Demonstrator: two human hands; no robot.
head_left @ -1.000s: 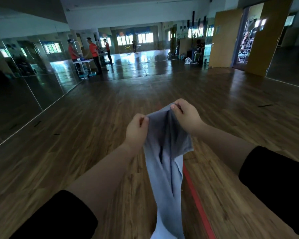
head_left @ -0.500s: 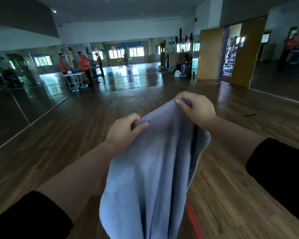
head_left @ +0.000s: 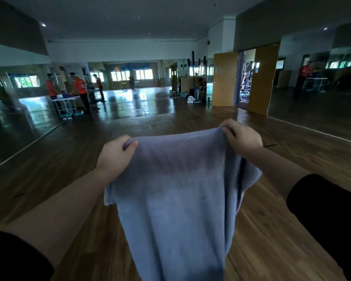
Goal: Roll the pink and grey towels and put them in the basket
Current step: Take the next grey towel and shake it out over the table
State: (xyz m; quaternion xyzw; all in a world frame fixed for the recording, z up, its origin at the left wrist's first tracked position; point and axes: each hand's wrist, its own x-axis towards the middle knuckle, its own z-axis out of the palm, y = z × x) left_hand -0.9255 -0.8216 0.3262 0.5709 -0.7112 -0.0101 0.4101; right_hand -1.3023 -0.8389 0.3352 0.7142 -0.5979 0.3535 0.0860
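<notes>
We hold the grey towel point(head_left: 174, 199) up in the air before us, above the wooden floor point(head_left: 272, 236). It looks blue-grey and soft, with a faint stitched band across it partway down. Its top edge runs almost straight between our hands, and the rest hangs in loose folds past the bottom of the view. Our left grip point(head_left: 115, 157) is clamped on the top left corner, thumb over the front, and our right grip point(head_left: 242, 136) pinches the top right corner. Compared with half a second ago, our hands are wider apart and the towel is spread flatter
</notes>
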